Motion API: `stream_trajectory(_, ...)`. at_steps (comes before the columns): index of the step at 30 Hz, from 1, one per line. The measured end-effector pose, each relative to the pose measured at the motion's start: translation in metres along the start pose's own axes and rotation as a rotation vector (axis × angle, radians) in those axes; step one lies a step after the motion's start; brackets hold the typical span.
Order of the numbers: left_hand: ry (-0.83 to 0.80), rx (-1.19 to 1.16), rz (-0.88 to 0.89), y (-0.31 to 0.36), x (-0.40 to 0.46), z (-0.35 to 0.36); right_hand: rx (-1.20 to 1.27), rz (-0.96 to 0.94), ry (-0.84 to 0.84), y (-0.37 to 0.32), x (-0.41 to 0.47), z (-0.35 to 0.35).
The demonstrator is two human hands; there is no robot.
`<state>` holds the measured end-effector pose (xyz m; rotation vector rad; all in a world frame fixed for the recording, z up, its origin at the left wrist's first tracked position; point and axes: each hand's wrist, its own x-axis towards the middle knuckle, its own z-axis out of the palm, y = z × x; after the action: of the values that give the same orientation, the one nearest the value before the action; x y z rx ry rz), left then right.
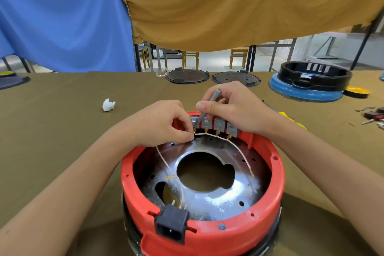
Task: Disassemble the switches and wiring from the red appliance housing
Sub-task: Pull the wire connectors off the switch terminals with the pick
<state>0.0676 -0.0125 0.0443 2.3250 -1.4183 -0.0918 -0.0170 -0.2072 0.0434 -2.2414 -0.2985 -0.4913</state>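
The round red appliance housing (270, 210) stands upside down on the table in front of me, its metal plate with a large hole showing inside. Several grey switches (219, 124) sit in a row on its far wall, linked by a white wire (209, 134) with gold terminals. My left hand (164, 124) pinches the terminal under the leftmost switch. My right hand (230, 106) grips a thin grey tool (209, 104) with its tip on that same switch. A black power socket (172, 222) sits in the near wall, with thin wires (166, 164) running to it.
A crumpled white scrap (108, 105) lies at the left. A yellow-handled screwdriver (291, 117) lies right of my hand. Loose parts (374, 115) sit at the far right. Two dark round lids (187, 76) and a black and blue housing (311, 81) line the table's far edge.
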Motion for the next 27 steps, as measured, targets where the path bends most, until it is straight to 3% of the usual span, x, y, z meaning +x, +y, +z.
stream_trajectory(17,-0.005,0.020,0.023,0.002,0.001,0.000,0.109,0.147,-0.006,0.007,0.005,-0.002)
stream_trajectory(27,-0.005,0.007,-0.011,0.001,0.000,0.000,-0.071,-0.075,-0.033,0.003,-0.008,-0.010)
